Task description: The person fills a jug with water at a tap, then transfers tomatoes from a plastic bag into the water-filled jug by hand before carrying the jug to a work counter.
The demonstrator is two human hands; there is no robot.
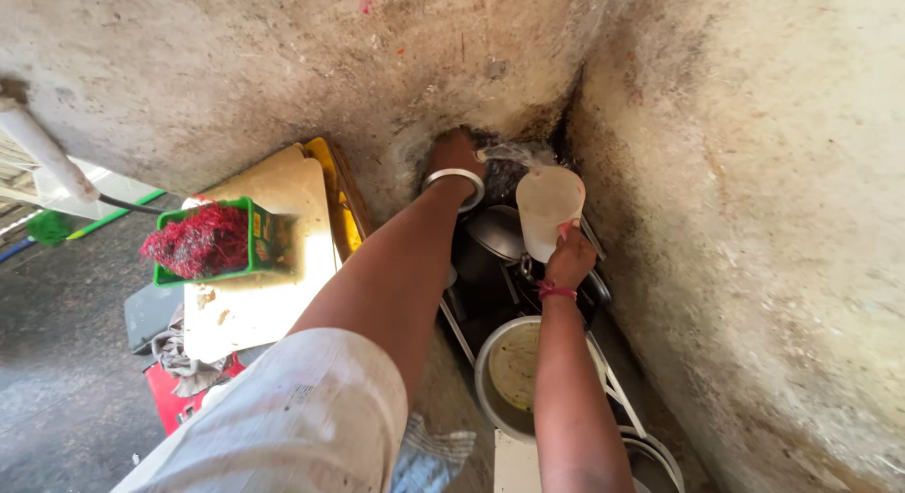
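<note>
My left hand [453, 155], a metal bangle on its wrist, reaches into the wall corner and is closed on something there that I cannot make out; water [514, 153] runs out beside it. My right hand [569, 255], with a red thread on the wrist, grips a pale plastic mug [548, 206] held under that water. Dark metal pans [495, 234] lie just below the mug. Lower down stands a round steel pot [511, 365] with yellowish liquid in it.
Rough plaster walls meet in a corner around the hands. At the left a pale board [269, 267] carries a green basket [256, 237] of red stuff. A grey cloth [179, 356], a red box [174, 399] and a white pipe [42, 149] are further left.
</note>
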